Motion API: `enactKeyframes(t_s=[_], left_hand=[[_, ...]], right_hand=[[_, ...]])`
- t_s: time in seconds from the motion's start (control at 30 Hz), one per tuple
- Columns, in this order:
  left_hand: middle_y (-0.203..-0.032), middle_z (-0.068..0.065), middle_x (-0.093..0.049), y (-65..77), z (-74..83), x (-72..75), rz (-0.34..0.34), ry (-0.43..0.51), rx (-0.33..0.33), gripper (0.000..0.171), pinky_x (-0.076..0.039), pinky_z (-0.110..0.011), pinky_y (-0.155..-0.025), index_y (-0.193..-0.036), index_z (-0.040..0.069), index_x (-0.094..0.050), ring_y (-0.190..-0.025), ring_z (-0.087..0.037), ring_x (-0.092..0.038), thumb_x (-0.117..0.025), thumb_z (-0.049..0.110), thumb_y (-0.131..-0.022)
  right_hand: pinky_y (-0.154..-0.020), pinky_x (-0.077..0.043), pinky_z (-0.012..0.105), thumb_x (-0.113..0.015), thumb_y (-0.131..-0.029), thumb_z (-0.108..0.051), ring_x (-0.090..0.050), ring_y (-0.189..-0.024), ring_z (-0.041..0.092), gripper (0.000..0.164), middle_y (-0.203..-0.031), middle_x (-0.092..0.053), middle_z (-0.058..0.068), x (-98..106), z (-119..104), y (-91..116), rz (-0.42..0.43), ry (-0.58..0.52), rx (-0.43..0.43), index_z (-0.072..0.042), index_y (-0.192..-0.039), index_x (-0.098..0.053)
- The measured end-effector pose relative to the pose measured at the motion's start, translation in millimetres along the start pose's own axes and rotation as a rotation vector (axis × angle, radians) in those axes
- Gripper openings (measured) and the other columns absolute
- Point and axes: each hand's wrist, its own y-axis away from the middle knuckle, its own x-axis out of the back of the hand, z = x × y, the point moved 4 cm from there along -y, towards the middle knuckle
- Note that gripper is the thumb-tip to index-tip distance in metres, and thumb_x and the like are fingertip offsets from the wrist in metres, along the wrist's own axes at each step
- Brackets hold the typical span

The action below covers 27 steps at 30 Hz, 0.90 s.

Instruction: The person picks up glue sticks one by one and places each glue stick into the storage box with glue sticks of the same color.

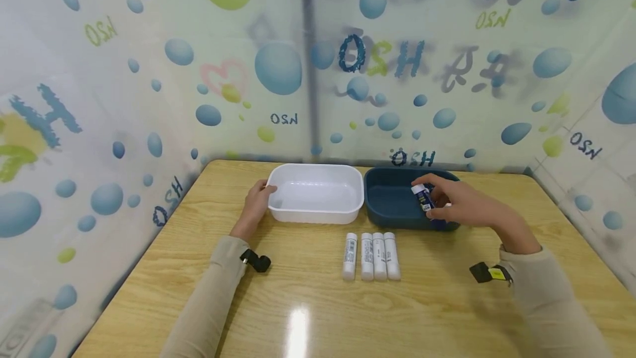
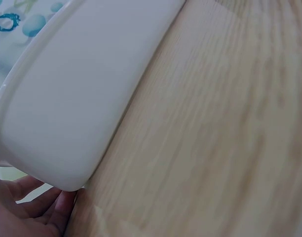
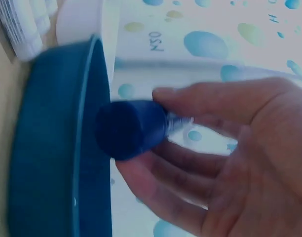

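Note:
My left hand (image 1: pixel 256 203) grips the left end of a white plastic tub (image 1: pixel 318 216), thumb over the rim and fingers against the outer wall. In the left wrist view those fingers (image 2: pixel 40 205) sit low by the tub's corner. With thumb and fingertips my right hand (image 1: pixel 459 201) pinches a dark blue glue stick (image 1: pixel 423 199) with a white end, tilted above a dark blue tub (image 1: pixel 390 217). The right wrist view shows the stick's blue end (image 3: pixel 121 129) beside the tub rim. Part of the blue tub's inside is hidden behind this hand.
Several white glue sticks (image 1: pixel 380 257) lie side by side in front of the tubs, one (image 1: pixel 350 257) slightly apart at the left. Both tubs stand next to each other on a wooden table (image 1: pixel 298 286). A patterned curtain (image 1: pixel 318 98) hangs close behind the table.

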Motion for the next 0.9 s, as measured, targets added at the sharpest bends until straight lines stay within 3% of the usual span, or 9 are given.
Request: enactKeyframes(t_s=[0.23,0.43,0.9], left_hand=[[-0.151,-0.020,-0.049,-0.3,-0.5,1.2,0.003,-0.011,-0.003,0.054,-0.040,-0.051,-0.118,-0.152,0.005,-0.044,-0.136,-0.035,-0.050,-0.045,0.031,-0.105],[-0.149,-0.019,-0.050,-0.8,-0.3,1.4,0.010,0.003,-0.007,0.053,-0.040,-0.050,-0.118,-0.151,0.005,-0.045,-0.135,-0.035,-0.050,-0.046,0.032,-0.105],[-0.147,-0.020,-0.052,-0.1,1.0,1.9,0.023,-0.001,-0.012,0.053,-0.042,-0.049,-0.116,-0.150,0.006,-0.047,-0.133,-0.035,-0.052,-0.047,0.032,-0.104]], right_hand=[[-0.069,-0.063,0.045,-0.065,-0.097,-0.008,-0.069,-0.077,0.023,0.064,-0.099,-0.066,0.022,30,26,-32,0.001,0.010,-0.168,0.002,-0.149,-0.029],[-0.068,-0.064,0.045,-0.067,-0.095,-0.008,-0.071,-0.085,0.029,0.066,-0.101,-0.064,0.025,38,50,-52,-0.032,0.028,-0.312,0.005,-0.145,-0.026],[-0.071,-0.064,0.042,-0.067,-0.097,-0.010,-0.070,-0.094,0.036,0.065,-0.117,-0.061,0.032,10,60,-89,-0.147,-0.016,-0.415,0.009,-0.145,-0.027]])
